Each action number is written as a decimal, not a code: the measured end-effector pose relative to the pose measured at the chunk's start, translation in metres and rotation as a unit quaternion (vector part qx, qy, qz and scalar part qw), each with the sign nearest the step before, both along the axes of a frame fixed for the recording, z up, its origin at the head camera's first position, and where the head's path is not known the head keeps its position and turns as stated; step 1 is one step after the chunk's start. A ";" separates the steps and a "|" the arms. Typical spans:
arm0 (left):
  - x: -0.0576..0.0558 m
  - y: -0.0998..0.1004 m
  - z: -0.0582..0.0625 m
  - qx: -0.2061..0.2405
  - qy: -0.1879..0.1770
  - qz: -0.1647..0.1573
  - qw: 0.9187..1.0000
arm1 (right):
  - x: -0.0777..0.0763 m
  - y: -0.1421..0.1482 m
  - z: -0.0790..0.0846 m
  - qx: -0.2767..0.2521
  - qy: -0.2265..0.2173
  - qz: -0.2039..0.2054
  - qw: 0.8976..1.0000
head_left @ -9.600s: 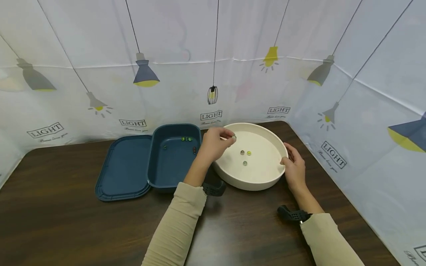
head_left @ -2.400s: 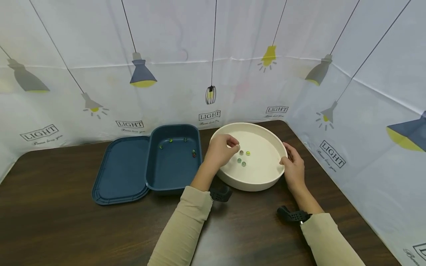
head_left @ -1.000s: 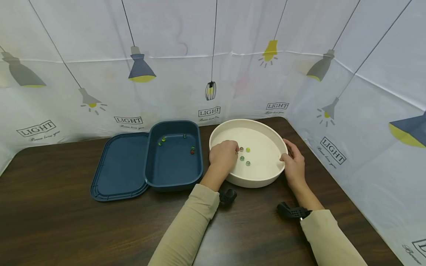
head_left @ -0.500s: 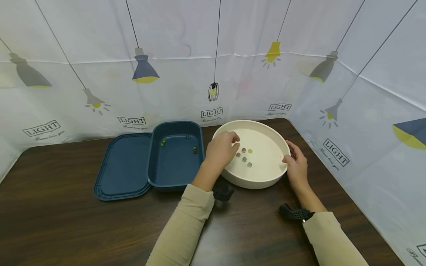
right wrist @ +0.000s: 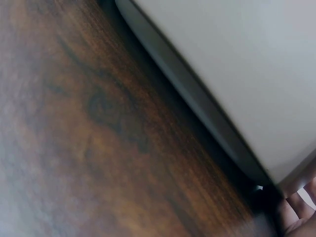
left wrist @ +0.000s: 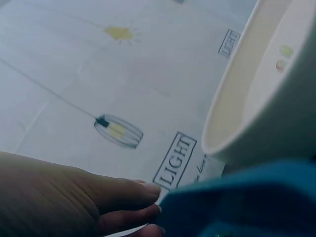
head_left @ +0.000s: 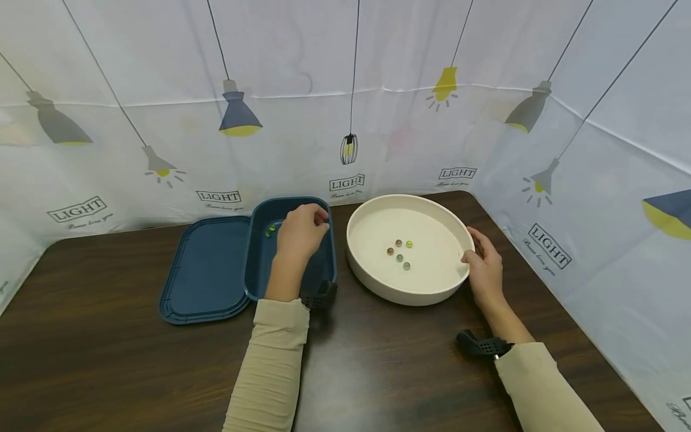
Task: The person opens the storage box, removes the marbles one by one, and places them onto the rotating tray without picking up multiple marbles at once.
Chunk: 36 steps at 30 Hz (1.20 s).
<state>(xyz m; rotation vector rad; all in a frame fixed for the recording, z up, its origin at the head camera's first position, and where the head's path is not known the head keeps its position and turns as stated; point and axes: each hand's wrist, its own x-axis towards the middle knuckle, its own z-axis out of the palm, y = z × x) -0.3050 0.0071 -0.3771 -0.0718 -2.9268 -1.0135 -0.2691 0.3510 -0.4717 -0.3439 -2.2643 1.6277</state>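
Observation:
My left hand (head_left: 301,231) is over the dark blue box (head_left: 254,264), its fingers loosely bent near the box's right side, with nothing visible between them. In the left wrist view the fingertips overlap the blue rim. Two green marbles (head_left: 270,230) lie on the box floor; my hand covers much of the rest. My right hand (head_left: 485,267) grips the right rim of a round cream tray (head_left: 372,279), thumb inside and fingers outside. Several glass marbles lie grouped on its floor, among them a yellow marble (head_left: 409,244) and a brown marble (head_left: 390,251).
A flat blue lid (head_left: 207,270) lies on the table left of the box, against its side. The dark wooden table (head_left: 378,366) stretches toward me. A white curtain (head_left: 297,150) printed with lamps hangs along its back and right edges.
A second brown marble has come to lie in the cream tray, and my left hand has moved left from the tray to over the blue box. My right hand keeps its grip on the rim.

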 end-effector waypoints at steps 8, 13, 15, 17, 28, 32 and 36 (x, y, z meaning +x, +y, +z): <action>-0.006 -0.014 -0.014 0.008 -0.058 -0.007 0.998 | 0.000 0.000 0.000 0.002 0.000 0.004 1.000; -0.010 -0.016 -0.023 -0.007 -0.089 -0.009 0.996 | 0.000 0.000 -0.001 0.000 0.000 0.004 1.000; -0.011 -0.017 -0.027 -0.013 -0.095 -0.006 0.995 | 0.000 0.000 -0.001 0.000 -0.001 0.004 1.000; -0.011 -0.017 -0.031 -0.016 -0.097 -0.005 0.995 | 0.000 0.001 -0.001 -0.001 0.000 0.005 1.000; -0.016 -0.013 -0.042 -0.037 -0.112 -0.039 0.992 | -0.001 0.004 0.000 0.007 0.001 -0.001 1.000; -0.019 -0.014 -0.045 -0.047 -0.124 -0.045 0.990 | -0.001 0.003 -0.001 0.011 -0.003 0.000 1.000; -0.022 -0.016 -0.046 -0.051 -0.125 -0.054 0.989 | -0.001 0.003 -0.001 0.010 -0.001 0.000 1.000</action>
